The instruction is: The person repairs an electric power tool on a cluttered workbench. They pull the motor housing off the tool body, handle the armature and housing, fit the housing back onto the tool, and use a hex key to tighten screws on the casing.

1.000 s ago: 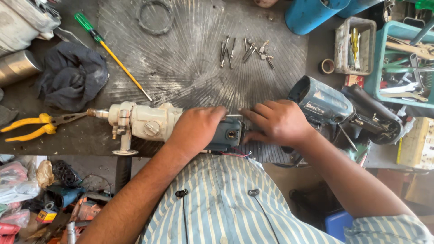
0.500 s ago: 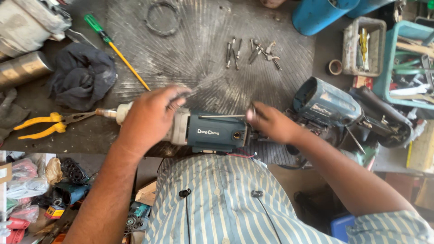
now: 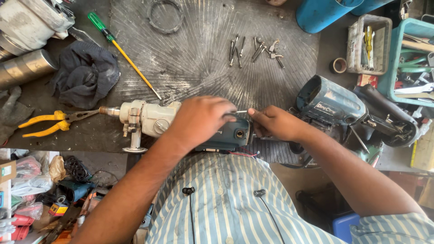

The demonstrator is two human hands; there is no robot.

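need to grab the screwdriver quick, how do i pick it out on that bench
Start at the ribbed dark mat covering the bench top. At its upper left edge, just right of the crumpled dark rag, lies the screwdriver, slanting down to the right. Its clear green handle and yellow shaft set it apart from the yellow-handled pliers below.

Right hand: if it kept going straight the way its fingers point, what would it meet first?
The right hand points leftward; it would first meet the left hand, which grips the teal drill body. The thin screw between their fingertips comes first.

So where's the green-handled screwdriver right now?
In the head view, the green-handled screwdriver lies diagonally at the upper left of the bench, between the dark rag and the metal ring, untouched by either hand.
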